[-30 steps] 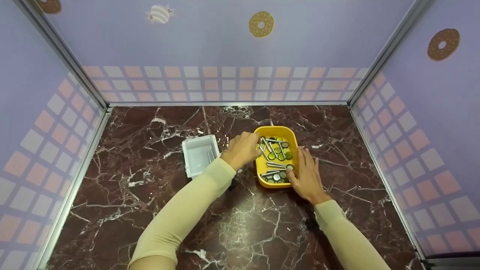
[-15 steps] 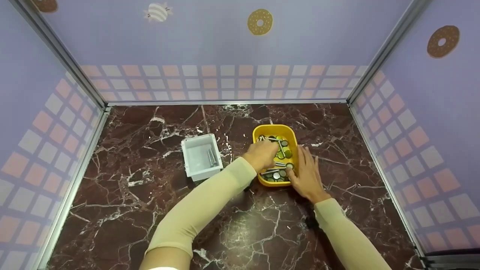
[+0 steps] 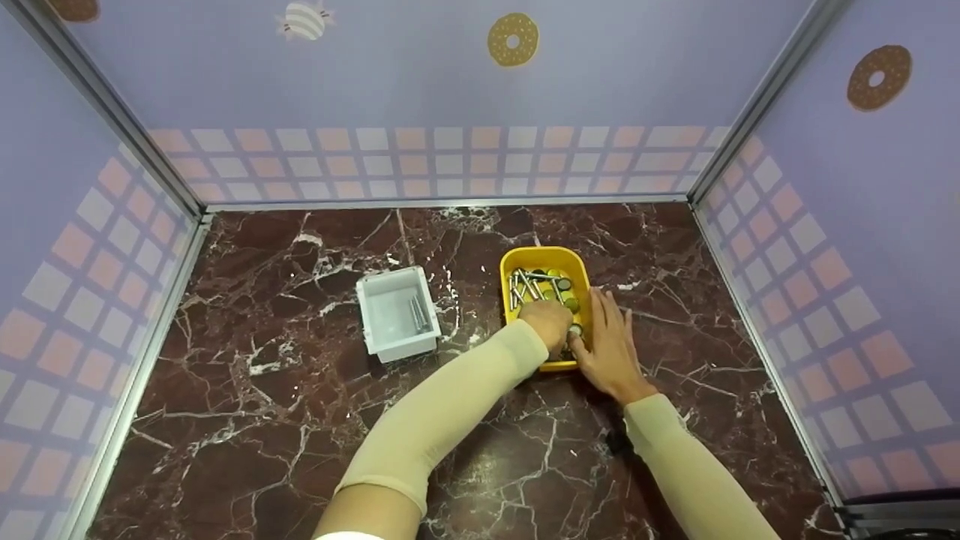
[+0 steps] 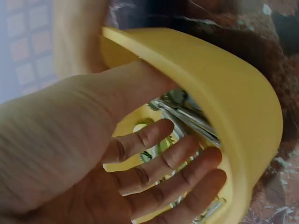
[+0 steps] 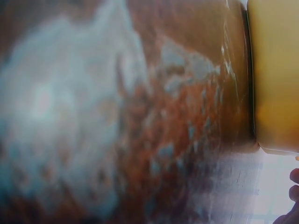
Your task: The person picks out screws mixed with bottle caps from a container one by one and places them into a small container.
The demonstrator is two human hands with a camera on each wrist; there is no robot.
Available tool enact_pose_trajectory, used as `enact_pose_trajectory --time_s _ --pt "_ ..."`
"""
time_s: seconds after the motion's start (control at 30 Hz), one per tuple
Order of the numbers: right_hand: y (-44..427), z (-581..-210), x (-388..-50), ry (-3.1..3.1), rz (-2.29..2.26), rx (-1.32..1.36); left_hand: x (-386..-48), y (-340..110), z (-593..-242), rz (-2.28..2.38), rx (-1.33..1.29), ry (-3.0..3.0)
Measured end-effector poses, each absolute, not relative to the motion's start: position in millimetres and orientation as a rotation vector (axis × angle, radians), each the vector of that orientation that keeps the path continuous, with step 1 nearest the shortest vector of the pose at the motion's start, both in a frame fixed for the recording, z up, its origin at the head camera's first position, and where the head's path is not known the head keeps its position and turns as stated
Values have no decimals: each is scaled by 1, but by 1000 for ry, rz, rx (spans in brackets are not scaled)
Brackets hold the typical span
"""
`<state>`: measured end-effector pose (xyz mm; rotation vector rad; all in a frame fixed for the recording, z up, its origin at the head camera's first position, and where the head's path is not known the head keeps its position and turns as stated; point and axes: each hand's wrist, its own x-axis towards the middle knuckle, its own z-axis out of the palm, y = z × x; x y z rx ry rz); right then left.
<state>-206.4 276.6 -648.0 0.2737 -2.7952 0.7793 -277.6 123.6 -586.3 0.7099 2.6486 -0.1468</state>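
Observation:
In the head view a yellow plastic bin (image 3: 511, 259) holds silver screws or bolts (image 3: 529, 283) and round bottle caps (image 3: 564, 284). My left hand (image 3: 547, 324) reaches down into its near half, hiding what lies there. The left wrist view shows that hand's fingers (image 4: 163, 163) apart and loosely bent, nothing seen between them, with the thumb tip hidden behind the rim. My right hand (image 3: 609, 356) holds the bin's right wall, its fingers straight along the outside and the thumb over the rim. To the left stands a white bin (image 3: 384, 311) with several screws (image 3: 418, 313) in it.
Both bins stand on a dark red marbled tabletop (image 3: 300, 450). Purple panels with checked borders (image 3: 442, 161) enclose it at the back and both sides. In the right wrist view, the blurred table surface and the yellow bin's wall (image 5: 278, 70) fill most of the picture.
My left hand has moved from the yellow bin's left rim across into it, then toward its near end, uncovering the screws at the far left. The right hand stays on the wall.

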Motion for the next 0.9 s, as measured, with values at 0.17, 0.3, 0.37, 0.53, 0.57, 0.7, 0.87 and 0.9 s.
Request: enact_pose_trajectory --time_s 0.17,0.3,0.37,0.53,0.57,0.7,0.87,0.9 --pt "276 -647 -205 -2792 786 271 -312 138 -653 -166 620 2629" --pt "276 -647 -206 -2792 779 264 -322 137 -663 -130 623 2664" --pt "276 -648 -207 -2793 777 261 -326 134 -664 -96 630 2697" --pt "277 -648 -208 -2790 777 252 -327 125 -655 -36 640 2760" --pt "277 -648 -208 -2788 776 250 -327 123 -653 -31 641 2763" --pt "277 -648 -208 -2783 777 248 -325 119 -647 -33 666 2741" --pt "277 -647 -208 -2790 784 256 -321 115 -631 -20 672 2709" --pt "277 -647 -207 -2793 786 257 -320 115 -629 -12 665 2712"
